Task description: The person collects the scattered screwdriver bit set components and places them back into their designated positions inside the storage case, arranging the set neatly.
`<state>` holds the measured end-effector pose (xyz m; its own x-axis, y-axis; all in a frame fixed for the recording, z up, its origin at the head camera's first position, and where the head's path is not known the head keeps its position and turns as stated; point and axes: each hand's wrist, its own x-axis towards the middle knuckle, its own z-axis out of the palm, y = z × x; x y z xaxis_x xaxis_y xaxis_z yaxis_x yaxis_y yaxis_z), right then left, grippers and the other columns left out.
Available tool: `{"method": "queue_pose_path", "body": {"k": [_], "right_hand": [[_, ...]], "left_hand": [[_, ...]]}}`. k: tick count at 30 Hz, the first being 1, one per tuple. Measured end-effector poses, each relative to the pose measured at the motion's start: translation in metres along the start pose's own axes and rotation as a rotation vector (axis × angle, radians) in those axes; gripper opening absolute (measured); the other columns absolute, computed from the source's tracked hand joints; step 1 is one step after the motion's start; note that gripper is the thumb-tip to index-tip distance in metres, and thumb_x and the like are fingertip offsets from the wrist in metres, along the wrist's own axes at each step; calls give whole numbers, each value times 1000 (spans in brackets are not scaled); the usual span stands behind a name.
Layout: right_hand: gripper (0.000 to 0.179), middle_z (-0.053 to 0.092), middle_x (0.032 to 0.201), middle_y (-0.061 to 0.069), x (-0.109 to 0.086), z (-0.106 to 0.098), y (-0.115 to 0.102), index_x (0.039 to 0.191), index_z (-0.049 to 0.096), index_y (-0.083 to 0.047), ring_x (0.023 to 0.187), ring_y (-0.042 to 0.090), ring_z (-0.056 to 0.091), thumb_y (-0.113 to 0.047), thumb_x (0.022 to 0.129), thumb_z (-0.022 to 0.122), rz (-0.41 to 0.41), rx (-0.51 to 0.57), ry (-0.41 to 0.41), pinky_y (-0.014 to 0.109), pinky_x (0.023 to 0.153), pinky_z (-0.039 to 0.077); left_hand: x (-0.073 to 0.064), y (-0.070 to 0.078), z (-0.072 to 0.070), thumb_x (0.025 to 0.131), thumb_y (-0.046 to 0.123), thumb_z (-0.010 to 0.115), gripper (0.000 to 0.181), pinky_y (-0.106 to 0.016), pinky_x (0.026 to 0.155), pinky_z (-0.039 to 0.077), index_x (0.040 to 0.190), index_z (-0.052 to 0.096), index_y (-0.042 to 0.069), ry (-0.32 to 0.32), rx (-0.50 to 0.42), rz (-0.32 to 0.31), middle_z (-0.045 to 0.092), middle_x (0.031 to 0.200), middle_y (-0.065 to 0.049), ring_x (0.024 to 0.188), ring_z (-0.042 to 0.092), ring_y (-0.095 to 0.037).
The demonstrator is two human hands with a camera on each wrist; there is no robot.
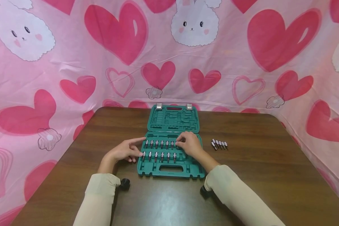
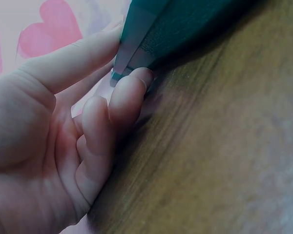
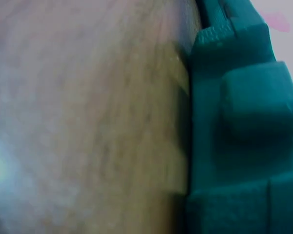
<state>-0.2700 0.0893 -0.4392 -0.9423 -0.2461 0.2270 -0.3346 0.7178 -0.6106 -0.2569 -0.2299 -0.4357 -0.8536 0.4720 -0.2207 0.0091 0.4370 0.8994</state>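
Note:
A green tool case (image 1: 170, 173) lies unfolded on the table, its lid (image 1: 173, 117) at the back. Two rows of bit sockets, chrome with dark tips, stand in its tray: an upper row (image 1: 162, 144) and a lower row (image 1: 162, 157). My left hand (image 1: 123, 150) rests at the case's left side, index finger and thumb extended to the rim, the other fingers bent beside it (image 2: 112, 107). With thumb and fingertips my right hand (image 1: 190, 145) pinches a bit socket at the right end of the upper row, mostly hidden by the fingers.
Several loose bit sockets (image 1: 219, 144) lie in a group on the wooden table (image 1: 251, 163), right of the case. Behind the table hangs a pink cloth (image 1: 169, 53) with hearts and rabbits. The case's green edge (image 3: 249, 146) fills the right of the right wrist view.

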Motion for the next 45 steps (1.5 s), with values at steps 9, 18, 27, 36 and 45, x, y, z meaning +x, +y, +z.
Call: {"method": "queue_pose_path", "body": {"k": [9,18,27,36,45], "right_hand": [[5,61,83,-6,3,1,2,83,73,-18,84,17,54,-18,88,74,-2,8,-10,38,75,47],[7,59,76,-4,6,1,2,82,71,-16,72,14,53,-14,88,74,18,14,-11,34,66,47],[5,59,72,-5,7,-1,2,84,71,-13,69,14,53,-14,88,73,46,44,-12,33,64,46],[4,59,72,-5,4,-1,4,85,71,-15,67,14,53,-14,87,75,61,52,48,34,64,46],[9,54,70,-3,-1,-10,10,95,71,-14,74,18,49,-16,87,75,52,39,101,39,69,43]], "left_hand": [[0,-2,-1,88,20,73,73,-35,57,55,152,37,19,-3,1,-4,69,82,-14,56,60,-20],[1,-4,-2,88,21,74,74,-35,56,55,151,37,19,-8,-10,-5,68,81,-14,57,60,-21],[2,-2,-2,88,21,74,74,-36,56,55,151,37,19,-8,-11,0,68,81,-14,57,60,-21],[2,-1,-2,88,21,74,73,-35,56,55,151,37,19,-6,-5,-1,68,81,-14,57,60,-21],[1,0,-1,88,20,73,73,-35,56,55,151,37,19,-2,-2,5,68,80,-14,56,60,-22]]}}
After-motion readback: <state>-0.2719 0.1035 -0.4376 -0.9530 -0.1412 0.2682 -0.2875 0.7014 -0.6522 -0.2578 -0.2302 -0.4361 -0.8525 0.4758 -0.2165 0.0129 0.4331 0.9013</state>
